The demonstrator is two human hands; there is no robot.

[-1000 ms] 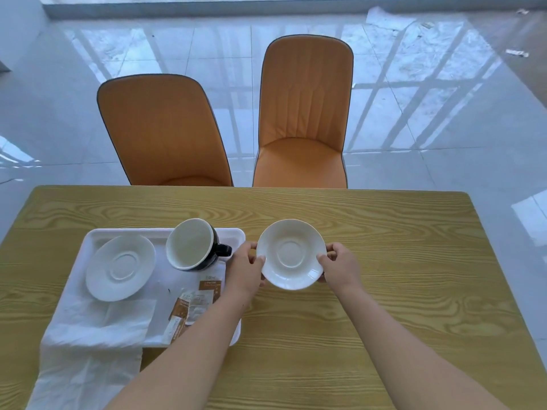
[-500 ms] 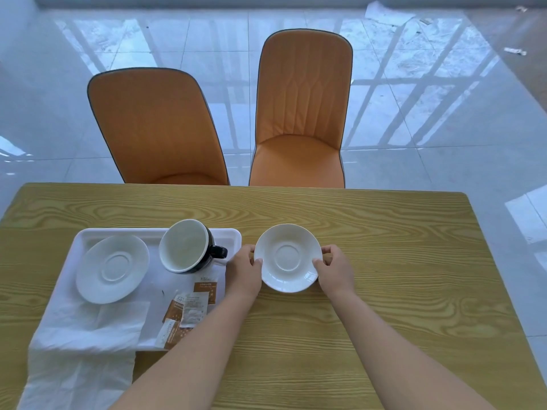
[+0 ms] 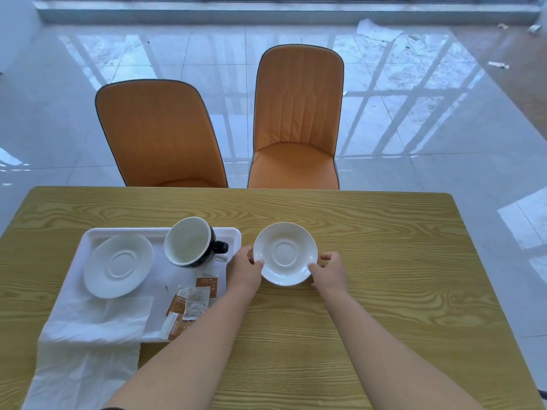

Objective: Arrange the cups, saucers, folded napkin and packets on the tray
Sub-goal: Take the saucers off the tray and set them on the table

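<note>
I see one saucer (image 3: pixel 118 266), one cup (image 3: pixel 188 239), the packets (image 3: pixel 194 301) and the napkin (image 3: pixel 97 321) on the tray (image 3: pixel 130 231) by the table's left edge, but the left hand (image 3: pixel 242 270) and right hand (image 3: pixel 330 272) each grip a side of the other saucer (image 3: pixel 285 254), just beside the tray and not yet on it.

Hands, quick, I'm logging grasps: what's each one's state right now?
Left hand: grip on the left rim of the saucer beside the tray.
Right hand: grip on its right rim.
</note>
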